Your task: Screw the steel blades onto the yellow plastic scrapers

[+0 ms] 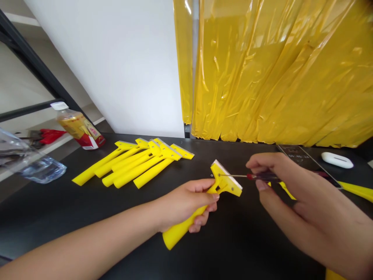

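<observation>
Yellow scraper (179, 233) slants through the left grip (186, 204), its head (225, 182) protruding.

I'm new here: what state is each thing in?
Yellow scraper, held in the left hand.
Screwdriver, held in the right hand, tip at the scraper's head.
Scraper pile, lying overlapped.
Drink bottle, capped.
Clear bottle, partly out of frame.
Phone, showing digits.
White case, lid unclear.
Yellow plastic sheeting, hanging, wrinkled.
</observation>
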### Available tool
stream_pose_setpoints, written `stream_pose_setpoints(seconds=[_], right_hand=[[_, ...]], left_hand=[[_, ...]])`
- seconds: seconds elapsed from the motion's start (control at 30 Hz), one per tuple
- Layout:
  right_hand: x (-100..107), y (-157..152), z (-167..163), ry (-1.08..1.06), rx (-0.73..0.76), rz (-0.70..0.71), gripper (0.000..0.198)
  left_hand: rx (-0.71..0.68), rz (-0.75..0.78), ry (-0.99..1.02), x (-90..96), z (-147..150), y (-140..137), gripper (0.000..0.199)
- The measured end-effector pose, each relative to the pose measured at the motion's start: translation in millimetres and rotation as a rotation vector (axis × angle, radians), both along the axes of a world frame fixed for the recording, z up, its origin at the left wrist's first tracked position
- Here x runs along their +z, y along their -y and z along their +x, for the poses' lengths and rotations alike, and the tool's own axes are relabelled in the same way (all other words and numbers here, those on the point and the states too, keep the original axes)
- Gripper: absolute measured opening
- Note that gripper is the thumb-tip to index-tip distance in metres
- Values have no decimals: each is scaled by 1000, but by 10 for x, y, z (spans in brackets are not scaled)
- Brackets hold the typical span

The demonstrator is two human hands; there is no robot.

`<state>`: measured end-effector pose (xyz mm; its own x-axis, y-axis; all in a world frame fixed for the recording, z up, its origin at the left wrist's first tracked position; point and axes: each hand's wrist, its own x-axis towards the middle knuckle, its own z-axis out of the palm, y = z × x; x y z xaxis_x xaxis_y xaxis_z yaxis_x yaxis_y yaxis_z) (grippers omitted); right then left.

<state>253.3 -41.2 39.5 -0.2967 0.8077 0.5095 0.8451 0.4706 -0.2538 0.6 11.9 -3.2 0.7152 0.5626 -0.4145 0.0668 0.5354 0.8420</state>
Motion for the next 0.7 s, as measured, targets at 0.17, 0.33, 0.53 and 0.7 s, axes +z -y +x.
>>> stream_pose_setpoints(seconds=[0.17, 0.33, 0.53, 0.7], right_hand=[[-11, 13, 18, -105, -82, -69, 26], [-26, 32, 11, -100, -79, -111, 25], [-37, 11, -41, -135, -90, -53, 20], [-72, -11, -56, -172, -110, 33, 25]], left_hand=[[-25, 25, -4, -2, 4, 0, 9], [-29, 32, 2, -6, 9, 5, 7], [-15, 19, 1, -7, 0, 5, 8], [-23, 23, -4, 0, 7, 16, 9]])
